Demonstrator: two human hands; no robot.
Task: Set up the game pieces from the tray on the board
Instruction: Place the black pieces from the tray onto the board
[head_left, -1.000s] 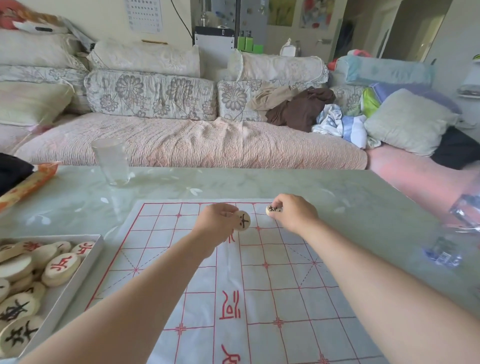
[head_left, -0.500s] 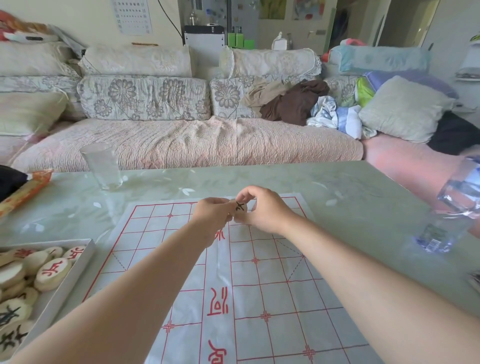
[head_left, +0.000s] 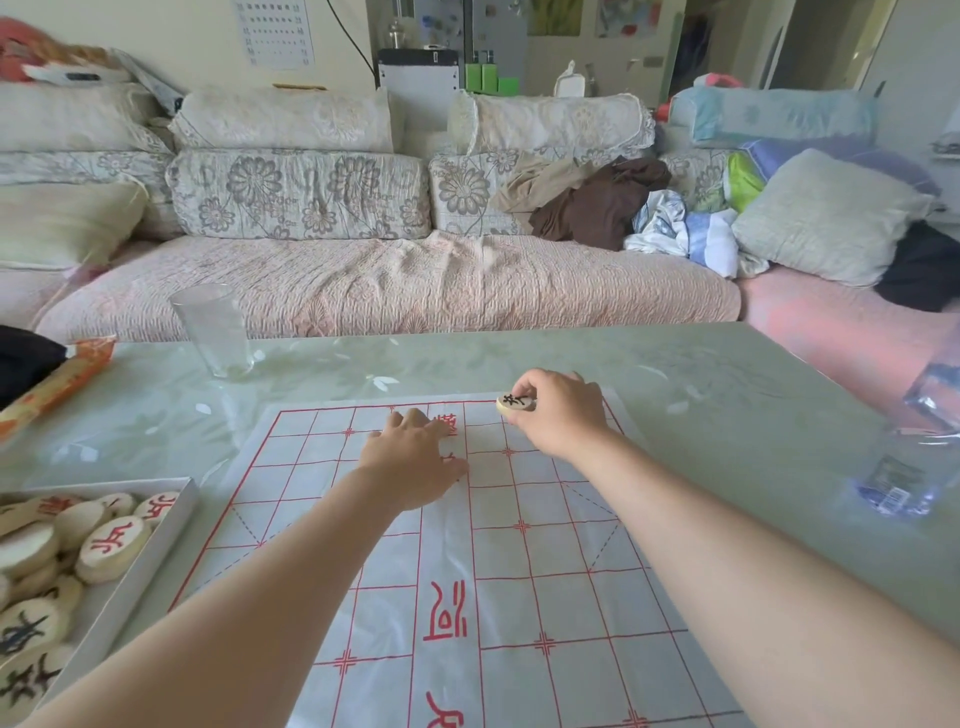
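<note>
A white paper board (head_left: 524, 582) with a red grid lies on the table. My right hand (head_left: 563, 415) pinches a round cream game piece (head_left: 515, 403) with a black character. The piece is at the board's far edge, right of the middle. My left hand (head_left: 415, 457) rests palm down on the far half of the board, fingers stretched out, and no piece shows in it. A white tray (head_left: 174, 519) at the near left holds several cream pieces (head_left: 111, 545) with red and black characters.
An empty glass (head_left: 213, 332) stands beyond the board's far left corner. An orange packet (head_left: 57, 384) lies at the left table edge. A clear plastic bottle (head_left: 914, 457) is at the right edge. A sofa (head_left: 395, 286) runs along the far side.
My two hands met over the far middle of the board, then parted. The right hand moved right to the far edge with a black piece. The left hand flattened onto the board.
</note>
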